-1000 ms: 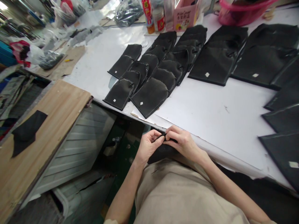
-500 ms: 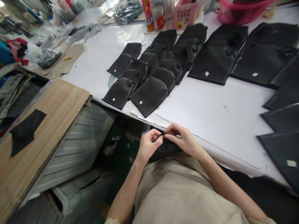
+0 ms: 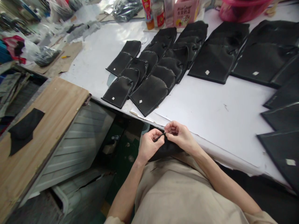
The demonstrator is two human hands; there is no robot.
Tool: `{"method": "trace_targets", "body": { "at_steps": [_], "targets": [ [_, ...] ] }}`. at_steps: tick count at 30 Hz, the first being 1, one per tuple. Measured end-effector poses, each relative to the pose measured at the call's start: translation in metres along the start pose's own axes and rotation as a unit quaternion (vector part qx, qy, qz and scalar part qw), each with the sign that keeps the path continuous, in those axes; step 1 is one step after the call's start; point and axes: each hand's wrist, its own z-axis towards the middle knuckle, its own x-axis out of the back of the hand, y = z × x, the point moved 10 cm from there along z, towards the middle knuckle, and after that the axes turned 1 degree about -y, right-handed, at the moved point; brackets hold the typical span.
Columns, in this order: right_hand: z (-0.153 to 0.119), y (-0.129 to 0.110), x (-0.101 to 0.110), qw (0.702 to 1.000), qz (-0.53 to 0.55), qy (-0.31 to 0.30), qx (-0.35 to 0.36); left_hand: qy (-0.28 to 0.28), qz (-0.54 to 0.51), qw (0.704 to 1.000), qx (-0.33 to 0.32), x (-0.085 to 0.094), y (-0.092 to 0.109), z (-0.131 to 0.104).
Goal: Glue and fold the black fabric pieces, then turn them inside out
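Observation:
Just off the table's near edge, my left hand (image 3: 151, 144) pinches the rim of a black fabric piece (image 3: 168, 148). My right hand (image 3: 181, 135) touches the same rim beside it, thumb and fingertips closed on the edge. The rest of the piece hangs below my fingers, partly hidden by my hands. Beyond my hands, overlapping black pieces (image 3: 149, 95) with small white labels lie in rows on the white-covered table (image 3: 203, 109). More black pieces (image 3: 282, 152) lie along the right side.
On the left, a wooden board (image 3: 63, 102) carries one black piece (image 3: 26, 129). At the back stand a pink box (image 3: 185, 14), a jar (image 3: 158, 15), a red bottle (image 3: 147, 14) and a pink basin (image 3: 244, 11). Plastic bags (image 3: 46, 54) lie at the far left.
The fingers of my right hand have lifted and curled slightly at the rim. My left hand has barely moved, and the view has shifted a little.

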Motion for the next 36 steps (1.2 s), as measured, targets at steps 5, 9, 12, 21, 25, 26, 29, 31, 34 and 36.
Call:
{"method": "trace_targets", "body": {
  "at_steps": [5,9,12,21,25,26,29,31,34,36],
  "targets": [
    [0.001,0.006,0.003,0.998,0.042,-0.002,-0.038,-0.01,-0.031,0.999,0.013,-0.004,-0.004,0.002],
    [0.001,0.001,0.002,0.999,0.021,-0.012,-0.026,-0.004,-0.035,0.999,0.016,-0.004,-0.002,0.002],
    [-0.001,-0.006,-0.001,1.0,-0.008,-0.014,0.003,0.007,-0.015,1.0,0.007,-0.001,0.001,0.002],
    [-0.009,-0.021,0.001,0.993,-0.074,-0.085,0.037,-0.011,-0.055,0.998,0.02,-0.005,-0.001,0.002],
    [-0.018,-0.032,-0.001,0.975,-0.162,-0.129,0.08,-0.013,-0.075,0.997,0.024,-0.006,0.0,0.001],
    [-0.019,-0.033,-0.001,0.972,-0.179,-0.121,0.087,-0.014,-0.079,0.996,0.025,-0.006,0.0,0.001],
    [-0.02,-0.03,0.0,0.975,-0.183,-0.088,0.095,-0.017,-0.09,0.995,0.029,-0.007,0.001,0.002],
    [-0.019,-0.028,0.001,0.98,-0.164,-0.059,0.1,-0.024,-0.1,0.994,0.031,-0.008,0.003,0.002],
    [-0.018,-0.025,0.004,0.986,-0.134,-0.023,0.099,-0.046,-0.113,0.992,0.024,-0.009,0.009,0.002],
    [-0.017,-0.023,0.006,0.989,-0.114,-0.014,0.089,-0.069,-0.11,0.991,0.014,-0.011,0.013,0.001]
  ]
}}
